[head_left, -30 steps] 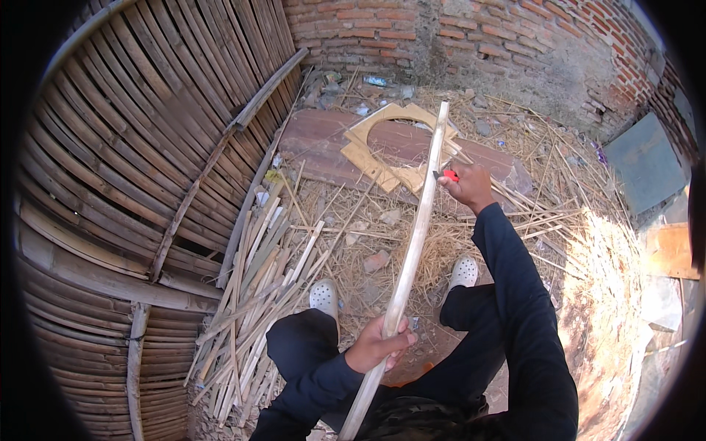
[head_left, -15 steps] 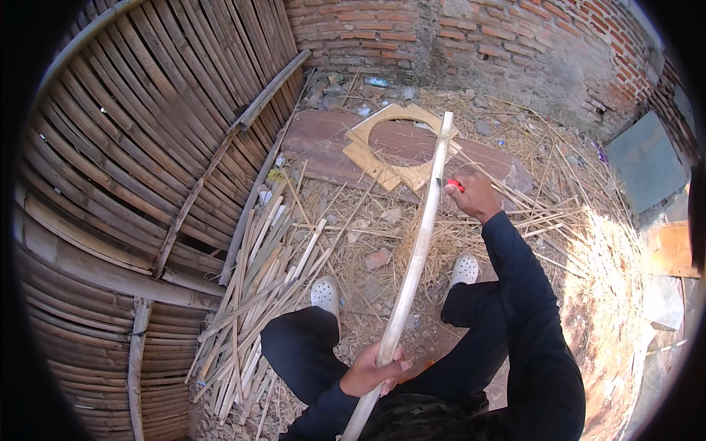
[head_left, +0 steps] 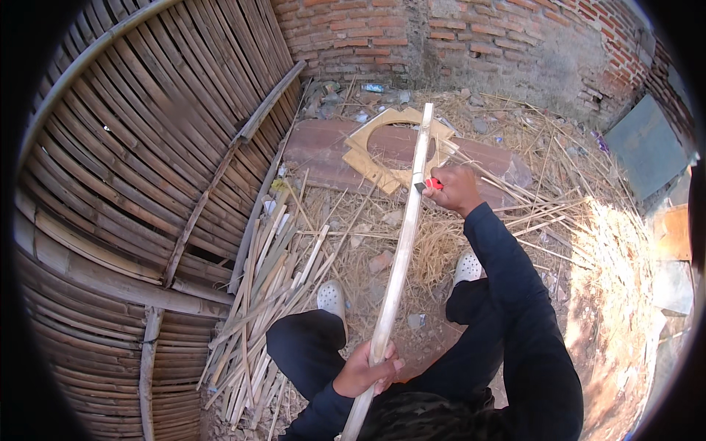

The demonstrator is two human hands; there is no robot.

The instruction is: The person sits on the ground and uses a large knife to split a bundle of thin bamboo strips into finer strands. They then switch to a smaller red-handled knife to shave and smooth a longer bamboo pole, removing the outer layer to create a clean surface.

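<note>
A long, pale, slightly curved bamboo strip (head_left: 398,275) slants up from my lap to above a wooden frame. Near its lower end, my left hand (head_left: 369,369) is closed around it with the thumb on top. Well up the strip, my right hand (head_left: 455,190) is closed on a small red-handled knife (head_left: 434,183). The knife's dark blade end rests against the strip's face. My fingers hide part of the handle. Behind the strip's far end lies the yellowish wooden frame (head_left: 365,163) with a large round opening.
The frame lies on a reddish-brown board (head_left: 312,151). A heap of split bamboo sticks (head_left: 254,323) lies left of my legs, beside a bamboo slat wall (head_left: 147,147). Shavings and rubble cover the ground. A brick wall (head_left: 353,33) closes the far side; a grey panel (head_left: 647,147) leans at right.
The strip's far end has swung somewhat left. My right hand has moved left with the knife, still at the strip. My left hand keeps its grip. The view has shifted slightly.
</note>
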